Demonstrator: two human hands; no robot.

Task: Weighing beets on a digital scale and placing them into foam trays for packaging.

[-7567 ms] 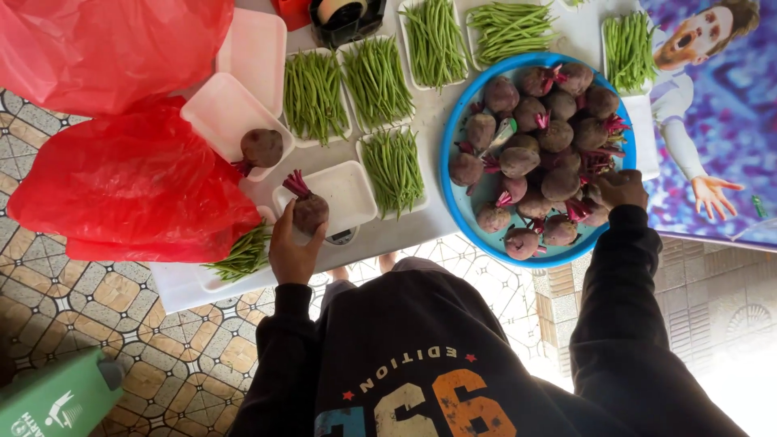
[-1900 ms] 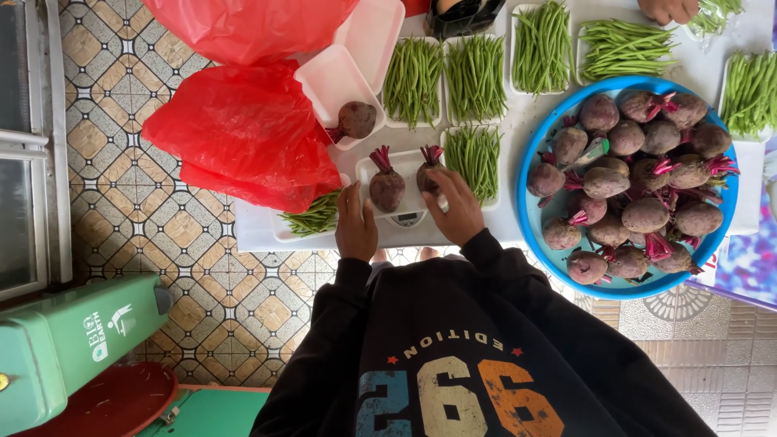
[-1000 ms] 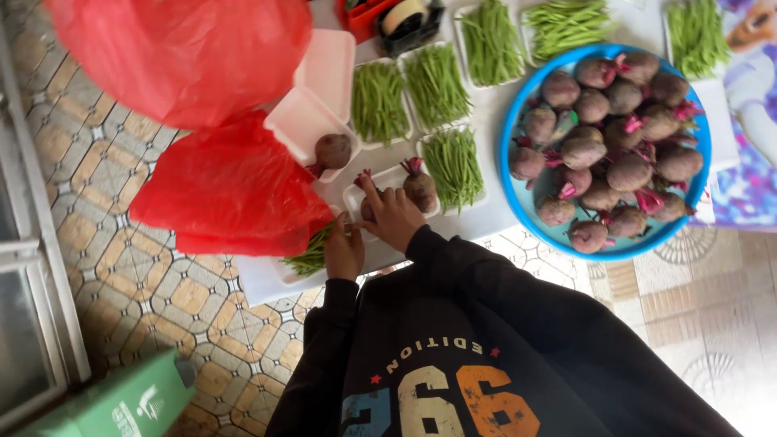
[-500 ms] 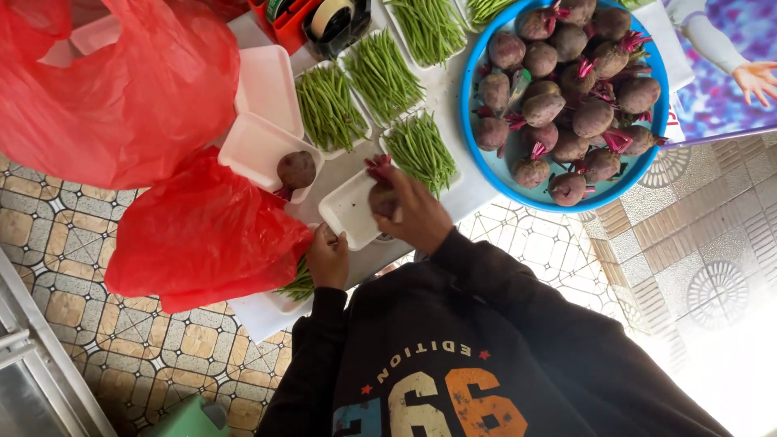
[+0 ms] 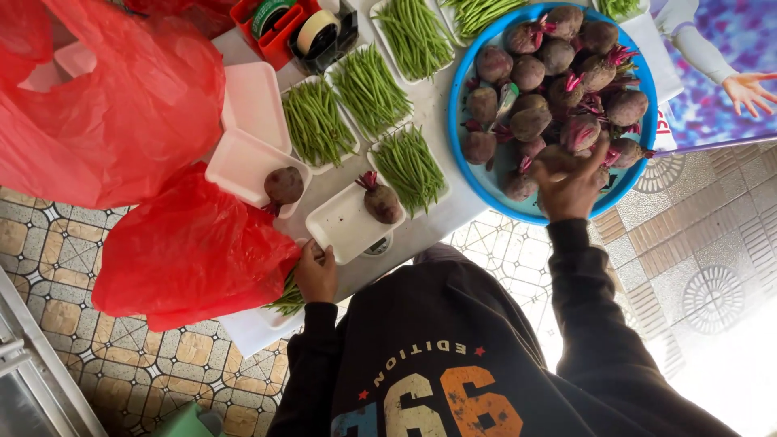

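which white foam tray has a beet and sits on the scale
The white tray nearest the person's body, with one beet at its right end, rests on the scale. The other beet tray sits further left, beside the red bag.

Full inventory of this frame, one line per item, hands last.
Basin: one, blue, round, on the table's right.
Beets in basin: about fifteen, dark purple with pink stems.
Tray by left hand: one, white foam, holds one beet.
Second tray: one, white, holds one beet.
Empty tray: one, white, above it.
Bean trays: at least five in view, green beans, mid table.
Bags: two, red plastic, left side.
Tape holder: one, red and black, top edge, with tape rolls.
Poster: purple, far right.
Floor: patterned tiles.
Left hand: at the near tray's edge.
Right hand: in the basin, over beets; grip unclear.
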